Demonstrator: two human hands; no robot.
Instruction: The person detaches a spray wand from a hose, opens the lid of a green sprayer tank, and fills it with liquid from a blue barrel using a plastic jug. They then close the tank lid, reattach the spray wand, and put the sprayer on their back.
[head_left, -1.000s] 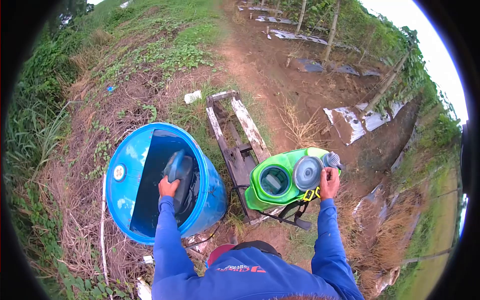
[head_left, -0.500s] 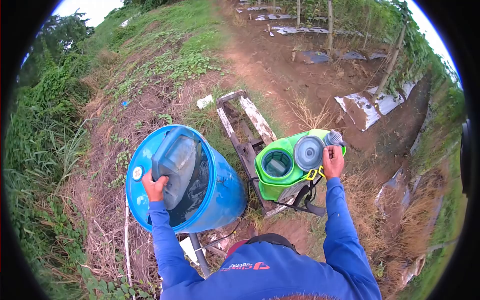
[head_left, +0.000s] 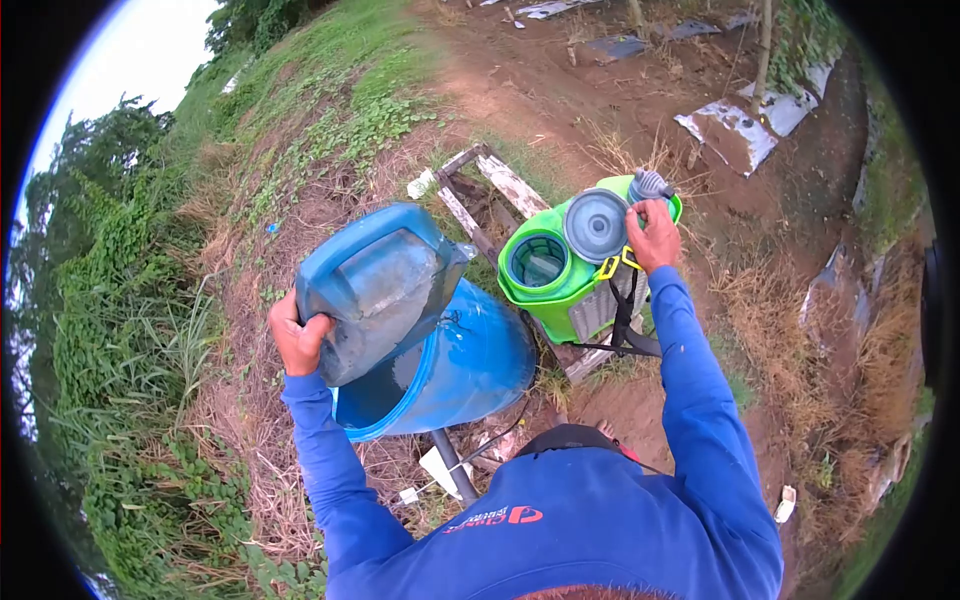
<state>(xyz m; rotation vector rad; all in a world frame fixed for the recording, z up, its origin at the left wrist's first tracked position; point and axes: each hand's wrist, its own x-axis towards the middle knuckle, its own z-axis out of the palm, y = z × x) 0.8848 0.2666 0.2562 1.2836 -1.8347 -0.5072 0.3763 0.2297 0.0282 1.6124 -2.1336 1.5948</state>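
Note:
My left hand (head_left: 298, 338) grips the left side of a blue-grey plastic jug (head_left: 385, 290), which is tilted above the blue barrel (head_left: 480, 355). Dark water (head_left: 385, 385) shows inside the barrel under the jug. My right hand (head_left: 655, 235) has its fingers pressed together at the edge of a round grey lid (head_left: 596, 225). The lid rests on the bright green tank (head_left: 560, 300), beside its open round mouth (head_left: 538, 260). A ribbed grey cap (head_left: 650, 186) sits behind my right hand, and yellow clips (head_left: 620, 263) hang just in front of it.
The tank stands on a weathered wooden frame (head_left: 515, 185). A dark pipe (head_left: 455, 470) and a white piece (head_left: 440, 468) lie near the barrel's base. Thick weeds (head_left: 130, 310) grow at the left; plastic sheeting (head_left: 735, 130) covers soil at the right.
My left hand has lifted the jug up out of the barrel's opening and turned it toward the tank. My right hand stays at the lid. The view has shifted.

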